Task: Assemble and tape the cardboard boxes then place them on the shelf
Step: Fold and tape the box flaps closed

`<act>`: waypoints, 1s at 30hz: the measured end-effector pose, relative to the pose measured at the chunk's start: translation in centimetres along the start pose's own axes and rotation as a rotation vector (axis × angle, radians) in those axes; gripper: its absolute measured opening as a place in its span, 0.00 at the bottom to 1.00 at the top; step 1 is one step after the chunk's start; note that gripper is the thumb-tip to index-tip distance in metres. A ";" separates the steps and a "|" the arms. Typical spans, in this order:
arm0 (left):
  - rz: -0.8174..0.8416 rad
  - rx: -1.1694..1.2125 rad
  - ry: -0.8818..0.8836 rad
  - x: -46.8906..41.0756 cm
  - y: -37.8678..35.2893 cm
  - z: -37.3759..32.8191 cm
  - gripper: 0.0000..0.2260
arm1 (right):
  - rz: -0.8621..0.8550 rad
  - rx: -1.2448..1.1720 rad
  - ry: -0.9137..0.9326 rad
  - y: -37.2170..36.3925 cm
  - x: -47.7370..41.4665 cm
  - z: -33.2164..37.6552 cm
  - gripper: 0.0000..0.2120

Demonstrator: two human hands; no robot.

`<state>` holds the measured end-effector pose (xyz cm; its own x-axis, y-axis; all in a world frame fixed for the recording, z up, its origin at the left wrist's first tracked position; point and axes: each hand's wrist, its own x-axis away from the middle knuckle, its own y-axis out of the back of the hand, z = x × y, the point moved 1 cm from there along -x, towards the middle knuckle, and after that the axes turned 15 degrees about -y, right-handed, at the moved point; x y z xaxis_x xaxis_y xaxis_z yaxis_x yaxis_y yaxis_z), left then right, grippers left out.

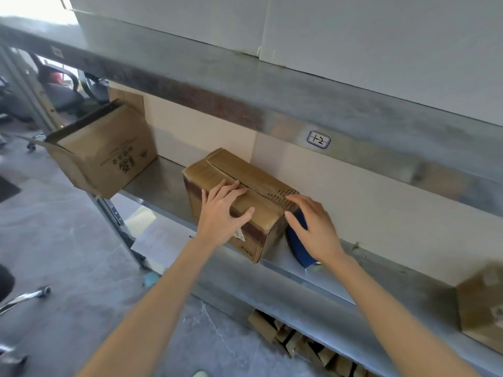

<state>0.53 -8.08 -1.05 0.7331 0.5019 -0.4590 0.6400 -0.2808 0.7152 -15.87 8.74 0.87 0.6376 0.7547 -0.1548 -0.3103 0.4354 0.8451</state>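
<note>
I watch the cardboard box (231, 170) sitting on the metal shelf (160, 186), its near corner right at the front lip at 6 o'clock; the top flaps are folded shut, though a dark slit shows along the seam and the 3 o'clock end looks crumpled. The left hand (223, 210) rests on the lid, fingers long and flat, thumb laid along the near top edge; it presses, it does not clutch. The right hand (313, 227) is spread wide over a blue tool (295, 240) lying just beside the box at 3 o'clock; I cannot tell whether the palm touches it.

My worries, as I judge them: a push from the left hand alone would swing the box about its far corner and tip the near corner off the lip; the blue tool, close to the edge, could be nudged off by the box or by the right wrist; weight on that slit could spring the flaps if the tape is thin there. An open box (109, 156) at 9 o'clock overhangs the shelf end; a sideways shove might bump it loose.
</note>
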 end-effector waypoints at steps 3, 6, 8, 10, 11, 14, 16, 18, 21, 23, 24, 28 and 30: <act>0.001 0.007 0.001 0.2 0.0 -0.5 0.20 | -0.012 -0.053 -0.031 -0.5 0.5 -2.5 0.20; -0.007 0.004 0.009 0.5 0.4 -0.7 0.20 | 0.040 -0.103 -0.219 -1.4 0.6 -5.5 0.18; 0.014 -0.017 0.001 0.6 0.8 -0.6 0.21 | 0.156 -0.029 -0.297 -2.1 0.7 -7.5 0.20; 0.035 -0.038 -0.008 0.7 1.2 -0.5 0.22 | 0.261 0.009 -0.340 -3.1 0.9 -8.7 0.23; 0.046 -0.044 -0.013 0.7 1.3 -0.4 0.22 | 0.300 0.007 -0.356 -3.6 1.0 -9.0 0.25; 0.066 -0.042 -0.013 0.5 1.6 -0.2 0.23 | 0.349 0.003 -0.386 -5.0 0.5 -9.0 0.30; 0.067 -0.033 -0.008 0.2 1.6 0.1 0.22 | 0.364 0.008 -0.412 -5.5 0.0 -8.9 0.33; 0.064 -0.022 -0.007 0.0 1.6 0.2 0.22 | 0.383 0.019 -0.429 -5.8 -0.4 -9.1 0.35; 0.046 -0.004 -0.007 -0.1 1.3 0.3 0.21 | 0.404 0.007 -0.417 -5.7 -0.6 -9.2 0.36; 0.036 0.002 -0.010 -0.1 1.1 0.4 0.21 | 0.439 -0.028 -0.415 -5.6 -1.0 -9.5 0.37; 0.031 0.006 -0.012 -0.1 1.1 0.4 0.21 | 0.462 -0.045 -0.416 -5.4 -1.4 -9.7 0.38; 0.043 0.024 -0.016 -0.6 1.4 1.0 0.21 | 0.526 -0.065 -0.442 -4.7 -2.8 -10.1 0.41; 0.053 0.037 -0.018 -0.7 1.7 1.5 0.22 | 0.522 -0.038 -0.491 -4.3 -3.2 -10.1 0.42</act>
<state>1.49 -10.16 -0.30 0.7703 0.4706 -0.4303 0.6076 -0.3368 0.7193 -23.70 9.35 -7.41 0.6403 0.5651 0.5203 -0.6798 0.1016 0.7263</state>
